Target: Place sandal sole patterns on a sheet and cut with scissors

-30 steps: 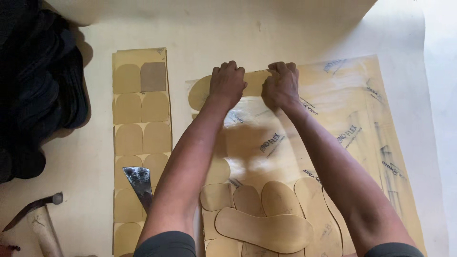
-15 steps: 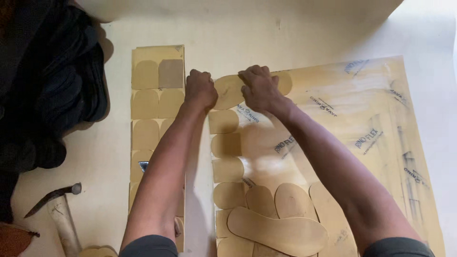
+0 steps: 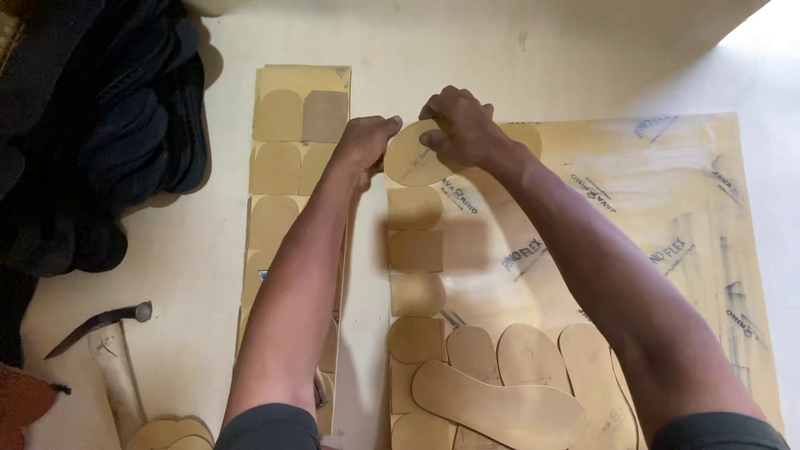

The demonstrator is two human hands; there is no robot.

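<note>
Both hands pinch one rounded tan piece [image 3: 410,157] at the far edge of the big tan sheet [image 3: 667,217]: left hand [image 3: 365,143] and right hand [image 3: 457,125] fingers pressed tight. Many pieces [image 3: 500,392] already lie cut at the near edge. Much of the sheet looks uncut.

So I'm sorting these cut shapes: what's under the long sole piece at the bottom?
The sole piece lies across the lower ends of several rounded cutouts on the big sheet. How far those cutouts run beneath it is hidden.

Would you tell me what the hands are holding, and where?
Both hands, left and right, pinch a rounded tan cut-out piece at its upper edge.
</note>
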